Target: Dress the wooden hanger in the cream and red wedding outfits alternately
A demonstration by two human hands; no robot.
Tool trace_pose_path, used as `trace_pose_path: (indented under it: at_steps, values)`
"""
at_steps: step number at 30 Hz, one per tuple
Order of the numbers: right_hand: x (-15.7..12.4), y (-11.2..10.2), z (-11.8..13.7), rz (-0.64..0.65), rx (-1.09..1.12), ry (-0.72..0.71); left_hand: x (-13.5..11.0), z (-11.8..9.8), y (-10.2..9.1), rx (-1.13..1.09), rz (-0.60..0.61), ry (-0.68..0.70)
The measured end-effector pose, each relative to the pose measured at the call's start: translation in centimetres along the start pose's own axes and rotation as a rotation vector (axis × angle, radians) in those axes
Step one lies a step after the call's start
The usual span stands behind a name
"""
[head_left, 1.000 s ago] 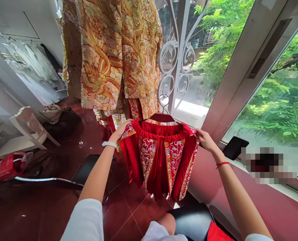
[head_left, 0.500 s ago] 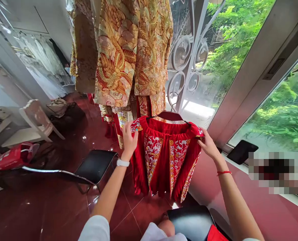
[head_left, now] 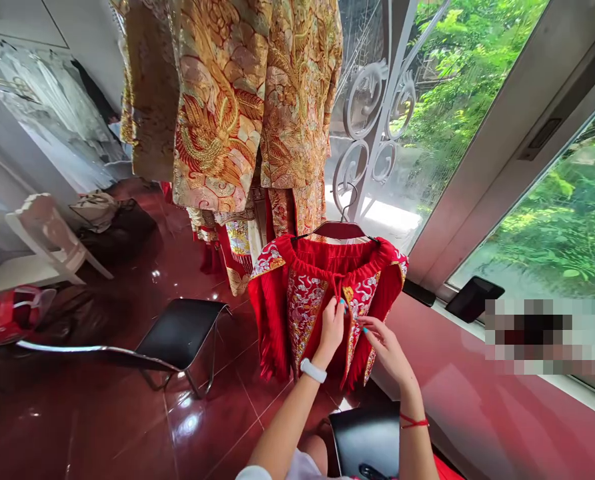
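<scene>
A red pleated skirt (head_left: 307, 313) with silver and gold embroidered panels hangs from a hanger (head_left: 340, 230) in front of me. Its gathered waistband carries a thin red drawstring (head_left: 336, 283) at the middle. My left hand (head_left: 331, 330), with a white band on the wrist, is closed in a pinch on the drawstring, just below the waistband. Beside it, my right hand (head_left: 385, 343) reaches to the edge of an embroidered panel; its fingers are extended and apart, the tips at the cloth. Whether they press on the panel I cannot tell.
Gold embroidered jackets (head_left: 222, 113) hang behind the skirt, near a white scrolled metal frame (head_left: 365, 100). A black chair (head_left: 182, 330) stands at left, and a black seat (head_left: 362, 437) is below my hands. A dark tablet-like object (head_left: 475, 299) leans on the window ledge at right.
Both hands have left the two ends of the waistband and come together at the skirt's front middle. My left hand now pinches the drawstring. The skirt stays on its hanger.
</scene>
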State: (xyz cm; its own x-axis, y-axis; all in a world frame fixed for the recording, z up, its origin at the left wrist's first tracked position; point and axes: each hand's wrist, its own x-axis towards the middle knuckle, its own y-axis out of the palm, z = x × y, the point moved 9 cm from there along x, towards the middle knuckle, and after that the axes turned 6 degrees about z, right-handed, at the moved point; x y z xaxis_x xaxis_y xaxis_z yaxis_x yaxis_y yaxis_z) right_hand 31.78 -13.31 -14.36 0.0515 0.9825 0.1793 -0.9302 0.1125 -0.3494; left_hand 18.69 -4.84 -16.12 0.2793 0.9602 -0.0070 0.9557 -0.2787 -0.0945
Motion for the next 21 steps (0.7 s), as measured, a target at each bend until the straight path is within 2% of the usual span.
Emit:
trace_pose_path:
  at_steps: [2, 5, 7, 10, 12, 15, 18, 21]
  values:
    - [-0.3, 0.7, -0.4, 0.047, 0.047, 0.059, -2.3, 0.8, -0.8, -0.086, 0.015, -0.046]
    - [-0.1, 2.0, 0.6, 0.016, 0.198, 0.081, -5.6, 0.7, -2.6, -0.193, -0.051, -0.056]
    - [0.8, 3.9, 2.0, 0.032, 0.4, 0.095, -7.1, -0.2, -2.8, -0.267, -0.016, -0.041]
    - [3.4, 7.7, 5.1, 0.171, 0.713, 0.154, -8.6, -2.5, -2.8, -0.337, 0.061, -0.026]
    - [5.6, 9.1, 7.5, 0.264, 0.806, 0.231, -9.3, -4.2, -3.3, -0.362, 0.061, -0.027]
    - [8.2, 8.4, 10.9, 0.313, 0.811, 0.338, -10.3, -7.0, -4.7, -0.385, 0.033, -0.037]
    - [9.4, 6.0, 14.2, 0.296, 0.818, 0.301, -11.2, -9.1, -5.5, -0.355, 0.044, -0.025]
    - [8.8, 4.6, 14.1, 0.182, 0.86, 0.294, -12.0, -9.2, -5.5, -0.282, 0.054, -0.024]
